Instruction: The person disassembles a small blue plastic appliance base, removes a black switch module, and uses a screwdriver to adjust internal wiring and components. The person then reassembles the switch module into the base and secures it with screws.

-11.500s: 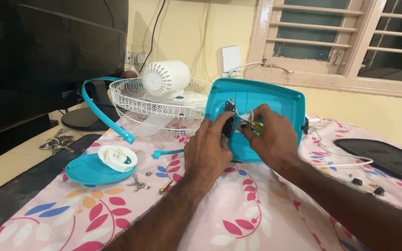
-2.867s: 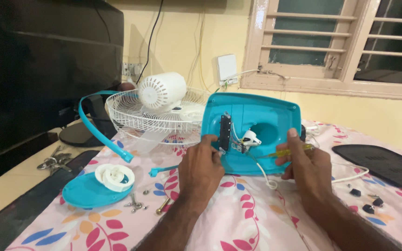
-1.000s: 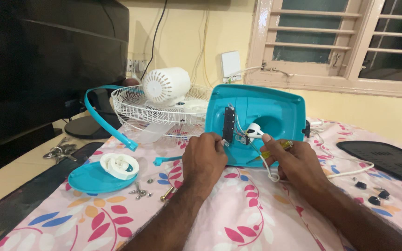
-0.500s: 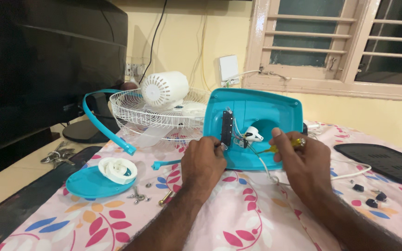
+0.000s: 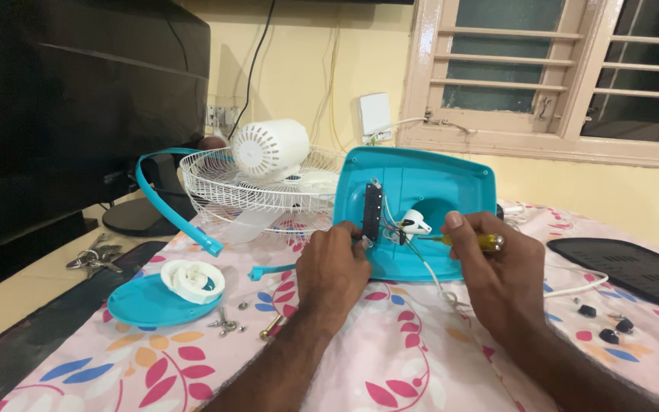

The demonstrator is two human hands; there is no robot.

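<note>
A smooth turquoise plastic fan base (image 5: 421,191) stands tilted on the floral cloth (image 5: 390,358). The left hand (image 5: 333,267) curls its fingers at the black switch strip (image 5: 373,211). The right hand (image 5: 493,278) pinches a yellow-handled screwdriver (image 5: 476,241), its tip inside the base.

Smooth glossy turquoise plastic forms the fan base (image 5: 429,191); the grille (image 5: 253,194) is white-coated wire; matt floral cloth (image 5: 390,358) lies underneath.

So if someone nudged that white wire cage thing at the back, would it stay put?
The white wire fan guard looks light and springy, thin wires throughout. It lies flat and wide, so tipping seems unlikely; the white motor housing on it may weigh it down.
</note>
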